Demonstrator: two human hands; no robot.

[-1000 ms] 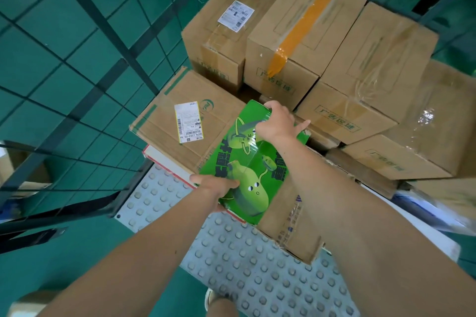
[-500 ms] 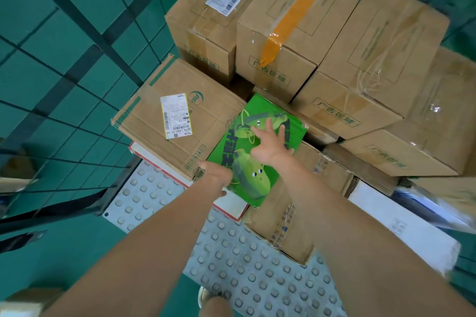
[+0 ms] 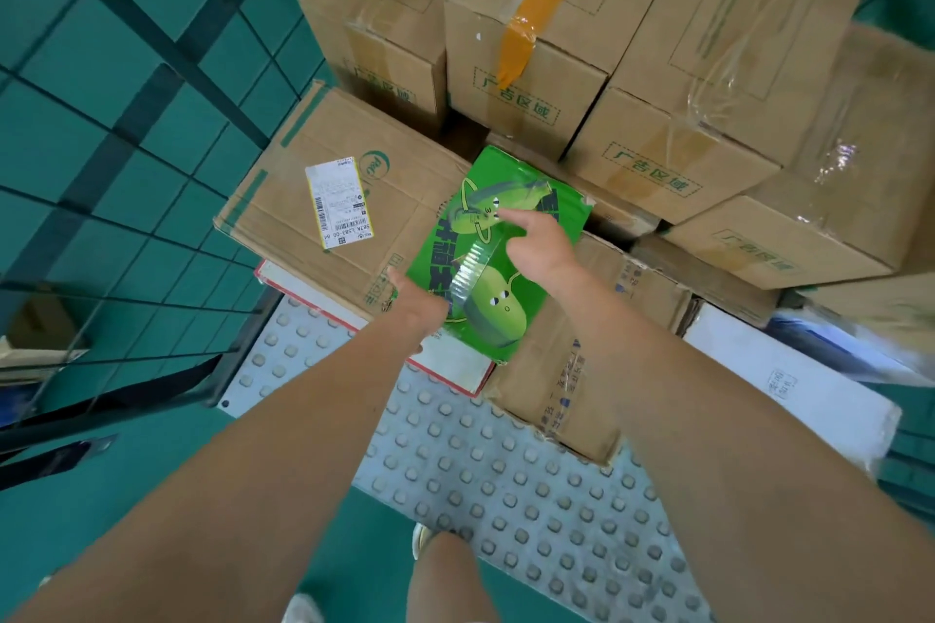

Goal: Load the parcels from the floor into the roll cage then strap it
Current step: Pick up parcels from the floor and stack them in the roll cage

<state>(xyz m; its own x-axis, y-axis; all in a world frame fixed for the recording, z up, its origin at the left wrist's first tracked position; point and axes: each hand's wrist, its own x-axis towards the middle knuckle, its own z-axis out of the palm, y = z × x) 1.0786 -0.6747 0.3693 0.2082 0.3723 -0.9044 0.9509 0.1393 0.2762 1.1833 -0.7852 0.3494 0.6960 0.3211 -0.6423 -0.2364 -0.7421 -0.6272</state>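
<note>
A flat green parcel with cartoon figures lies on the brown cartons inside the roll cage. My right hand rests on its top with the fingers spread and straight. My left hand touches its near left corner, fingers relaxed, beside a brown carton with a white label. The cage's studded grey floor plate shows below my arms. Its dark wire side panel stands at the left.
Taller brown cartons are stacked along the back and right of the cage. A white parcel and a worn brown carton lie low at the right. Green floor surrounds the cage. My leg and shoe show at the bottom.
Both hands have let go of the green parcel's edges; it now lies flat on the cartons. My right hand moved from its far edge onto its top, fingers opened.
</note>
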